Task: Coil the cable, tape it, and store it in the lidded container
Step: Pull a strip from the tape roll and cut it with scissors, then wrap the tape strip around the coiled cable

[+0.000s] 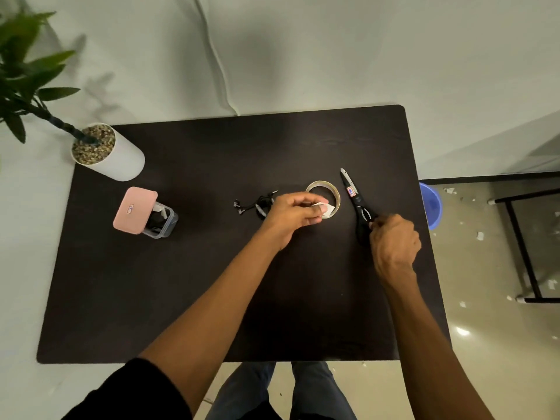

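Observation:
A coiled black cable lies on the dark table, just left of my left hand. That hand pinches a short piece of pale tape over the tape roll, which lies flat on the table. My right hand rests on the handles of the black scissors; they lie on the table with the blades pointing away. At the left stands the clear container, its pink lid tipped up against it.
A white pot with pebbles and a green plant stands at the table's far left corner. Off the right edge are a blue bin and a black metal frame on the floor. My legs show below the near edge.

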